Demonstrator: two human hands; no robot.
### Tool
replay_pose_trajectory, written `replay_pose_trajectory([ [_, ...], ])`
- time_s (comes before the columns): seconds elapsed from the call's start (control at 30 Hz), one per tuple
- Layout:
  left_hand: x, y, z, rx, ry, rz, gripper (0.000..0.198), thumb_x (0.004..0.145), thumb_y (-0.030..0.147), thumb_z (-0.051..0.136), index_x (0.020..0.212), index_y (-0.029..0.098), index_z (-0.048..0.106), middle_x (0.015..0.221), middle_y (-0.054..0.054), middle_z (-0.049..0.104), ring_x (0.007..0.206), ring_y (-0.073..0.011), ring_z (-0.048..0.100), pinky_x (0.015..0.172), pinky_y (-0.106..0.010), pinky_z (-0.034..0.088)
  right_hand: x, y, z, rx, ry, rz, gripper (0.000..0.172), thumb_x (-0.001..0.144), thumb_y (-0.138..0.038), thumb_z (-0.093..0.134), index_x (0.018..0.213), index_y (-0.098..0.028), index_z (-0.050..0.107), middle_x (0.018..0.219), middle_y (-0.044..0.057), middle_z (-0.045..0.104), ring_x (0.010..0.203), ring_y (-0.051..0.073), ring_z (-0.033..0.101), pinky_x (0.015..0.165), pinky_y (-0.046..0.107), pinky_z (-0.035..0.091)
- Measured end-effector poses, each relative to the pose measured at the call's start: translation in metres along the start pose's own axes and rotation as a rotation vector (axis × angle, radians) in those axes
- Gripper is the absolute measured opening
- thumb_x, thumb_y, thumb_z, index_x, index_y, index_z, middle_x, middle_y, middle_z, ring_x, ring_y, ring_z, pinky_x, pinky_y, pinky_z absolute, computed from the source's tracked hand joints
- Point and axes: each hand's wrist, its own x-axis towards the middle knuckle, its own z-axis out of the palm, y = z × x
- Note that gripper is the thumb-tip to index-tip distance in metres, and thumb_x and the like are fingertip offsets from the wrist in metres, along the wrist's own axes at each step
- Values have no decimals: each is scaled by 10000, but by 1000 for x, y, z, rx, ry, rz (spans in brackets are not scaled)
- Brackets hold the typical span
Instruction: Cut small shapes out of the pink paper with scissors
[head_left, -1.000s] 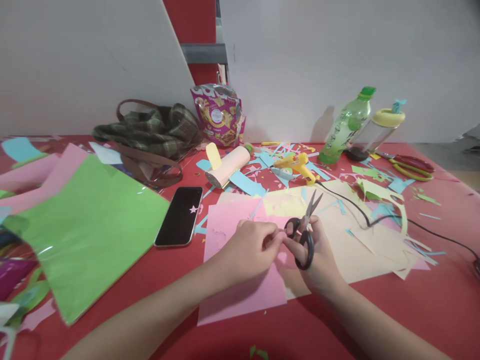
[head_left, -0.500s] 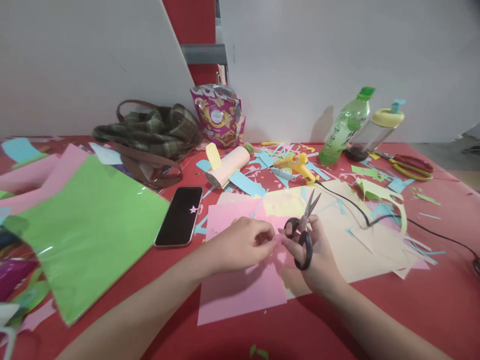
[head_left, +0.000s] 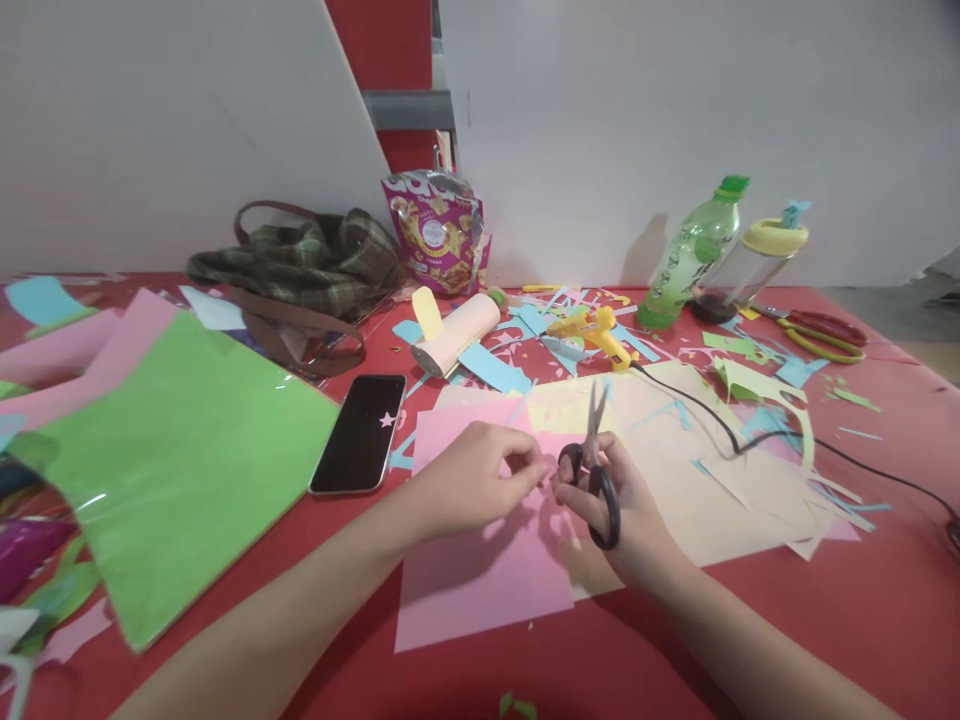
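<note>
My right hand (head_left: 626, 515) has its fingers through the black handles of a pair of scissors (head_left: 600, 460), whose blades point up and away, slightly parted. Between thumb and fingertips my left hand (head_left: 484, 480) pinches a small piece of pink paper (head_left: 550, 478); its outline is too small and blurred to tell. The right fingertips come close to that piece, and I cannot tell if they touch it. Both hands are above a sheet of pink paper (head_left: 480, 590), which partly overlaps cream paper (head_left: 720, 500).
Left of the hands lie a phone (head_left: 358, 435) with a pink star on it and a green paper pack (head_left: 187, 450). Behind are a paper tube (head_left: 461, 335), a yellow glue gun (head_left: 596, 330) with a black cord (head_left: 694, 400), a snack bag (head_left: 439, 235), a green bottle (head_left: 694, 255) and scattered scraps.
The scissors have turned more upright and shifted slightly left with my right hand. My left hand has moved a little left, its pinch kept. The objects around them look the same.
</note>
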Motion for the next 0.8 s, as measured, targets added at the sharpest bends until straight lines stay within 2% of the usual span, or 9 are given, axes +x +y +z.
replay_pose_trajectory([
  [0.17,-1,4,-17,57,192,-12,297,776,330,391,561,146,482,592,14,528,599,-100,483,612,-212,366,-2,0,2,28,-202,87,267,682,-276,605,732,-221,349,668,-34,414,604,115,412,571,257,346],
  [0.27,-3,5,-24,48,208,-7,277,767,319,416,563,142,477,588,20,516,580,-89,472,601,-199,363,-2,-3,2,4,-272,82,292,682,-355,596,744,-219,346,699,-18,408,630,122,398,570,256,329],
  [0.4,-4,5,-27,39,182,-8,273,765,310,424,558,141,481,580,25,516,554,-76,461,570,-185,355,-3,-9,1,-24,-357,118,313,682,-388,589,726,-218,331,699,-17,394,632,120,375,561,248,306],
  [0.5,-5,5,-26,52,118,-35,285,752,327,438,540,142,483,566,28,516,529,-72,453,532,-180,345,-4,-10,1,-19,-406,141,326,672,-399,594,731,-220,327,705,-13,394,627,121,372,560,250,305],
  [0.6,-6,5,-25,34,45,-72,275,748,353,431,575,152,504,572,28,534,526,-78,461,512,-181,342,-4,-10,0,-2,-425,153,325,671,-397,594,734,-223,328,704,-10,400,618,124,378,564,256,311],
  [0.8,-7,4,-27,11,-22,-40,280,755,355,412,589,154,514,579,23,539,537,-84,465,511,-181,344,-4,-7,-1,15,-453,157,309,676,-367,596,736,-223,330,691,-9,400,627,133,382,582,272,322],
])
